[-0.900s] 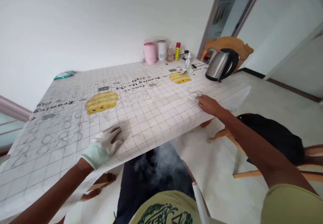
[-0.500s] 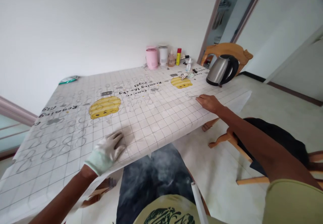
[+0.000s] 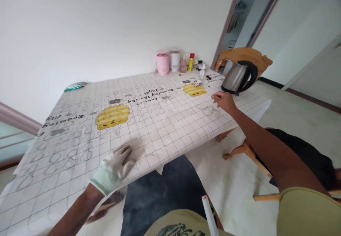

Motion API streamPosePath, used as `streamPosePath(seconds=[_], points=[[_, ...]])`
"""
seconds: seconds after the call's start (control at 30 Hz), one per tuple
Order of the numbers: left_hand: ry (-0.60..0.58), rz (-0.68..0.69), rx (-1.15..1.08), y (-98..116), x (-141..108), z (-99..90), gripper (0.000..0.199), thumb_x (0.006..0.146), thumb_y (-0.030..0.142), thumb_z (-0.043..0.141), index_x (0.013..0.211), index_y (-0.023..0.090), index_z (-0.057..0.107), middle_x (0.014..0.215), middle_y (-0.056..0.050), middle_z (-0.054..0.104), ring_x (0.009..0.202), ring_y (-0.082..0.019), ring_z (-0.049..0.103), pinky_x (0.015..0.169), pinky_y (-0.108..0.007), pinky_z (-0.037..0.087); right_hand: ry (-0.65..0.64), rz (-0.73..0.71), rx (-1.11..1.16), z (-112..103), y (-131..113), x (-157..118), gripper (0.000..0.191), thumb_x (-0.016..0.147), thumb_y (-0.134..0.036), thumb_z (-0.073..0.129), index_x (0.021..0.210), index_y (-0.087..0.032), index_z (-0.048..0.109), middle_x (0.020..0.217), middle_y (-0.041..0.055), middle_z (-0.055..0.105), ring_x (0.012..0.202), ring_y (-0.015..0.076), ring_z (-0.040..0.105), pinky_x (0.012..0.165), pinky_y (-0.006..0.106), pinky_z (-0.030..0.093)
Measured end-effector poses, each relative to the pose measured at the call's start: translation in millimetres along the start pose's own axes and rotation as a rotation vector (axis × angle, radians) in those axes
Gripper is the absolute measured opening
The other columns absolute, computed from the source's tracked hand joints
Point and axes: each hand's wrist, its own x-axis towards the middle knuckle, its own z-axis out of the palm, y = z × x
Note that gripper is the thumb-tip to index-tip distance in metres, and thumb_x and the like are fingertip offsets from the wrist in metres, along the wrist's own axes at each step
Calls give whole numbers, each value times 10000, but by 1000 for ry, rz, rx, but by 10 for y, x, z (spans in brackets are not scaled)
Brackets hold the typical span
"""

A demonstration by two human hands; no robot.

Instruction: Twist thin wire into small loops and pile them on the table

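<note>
My left hand [image 3: 115, 166] wears a white glove with a pale green cuff. It lies flat near the front edge of the tablecloth [image 3: 160, 133], fingers stretched out and nothing held. My bare right hand [image 3: 225, 101] is over the right part of the cloth, thumb and fingers drawn together in a pinch. Whatever may be between the fingertips is too small to make out. Faint grey looping lines [image 3: 207, 107] show on the cloth just left of and below that hand. The cloth carries a grid, yellow bear prints [image 3: 113, 116], lettering and many grey loops.
A steel kettle [image 3: 234, 77] stands beyond my right hand, before a wooden chair [image 3: 247, 54]. Along the wall are a pink canister [image 3: 162, 64], a white canister [image 3: 175, 60] and a red-yellow can [image 3: 191, 62]. A crumpled glove [image 3: 200, 82] lies nearby. A lit cigarette [image 3: 210, 216] juts up close to the camera.
My right hand has shifted slightly away from me, and its fingers have turned. More grey lines show beside it. My left hand rests in the same place on the cloth; the view has tilted slightly.
</note>
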Motion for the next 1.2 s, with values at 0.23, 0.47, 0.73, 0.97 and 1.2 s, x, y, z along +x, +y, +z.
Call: streamPosePath(seconds=[0.23, 0.47, 0.73, 0.97, 1.2], points=[[-29, -29, -22, 16, -2, -12, 477, 1036, 472, 501, 1391, 176, 617, 1429, -145, 660, 1359, -330, 598, 1114, -486, 528, -76, 154, 256, 53, -9, 116, 209, 840, -312, 835, 793, -143, 721, 846, 117, 761, 619, 161, 699, 421, 218, 501], [-52, -39, -38, -6, 5, -2, 514, 1028, 510, 505, 1394, 168, 620, 1434, -150, 657, 1361, -348, 591, 1106, -517, 532, -308, 379, 567, 12, 45, 123, 193, 799, -222, 894, 922, -123, 782, 985, 155, 799, 694, 155, 726, 509, 207, 560], [-80, -32, -11, -23, 51, -6, 548, 1008, 519, 482, 1364, 143, 662, 1398, -164, 681, 1310, -371, 624, 1067, -517, 558, -376, 411, 599, 209, -20, 130, 231, 768, -211, 927, 913, -119, 772, 981, 161, 800, 715, 162, 731, 551, 226, 578], [-114, 12, 36, -171, 60, 138, 524, 1003, 505, 474, 1289, 134, 710, 1342, -175, 713, 1276, -371, 647, 1061, -501, 568, -146, 353, 549, 161, 34, 403, 136, 862, -228, 828, 862, -140, 723, 883, 128, 770, 699, 160, 707, 562, 234, 566], [-133, -54, -44, -92, 17, 85, 452, 1005, 437, 496, 1328, 181, 682, 1400, -166, 674, 1352, -380, 588, 1127, -542, 516, -160, 191, -11, 35, 363, 477, 257, 905, -410, 749, 871, -170, 662, 712, 92, 679, 719, 234, 718, 642, 355, 606]])
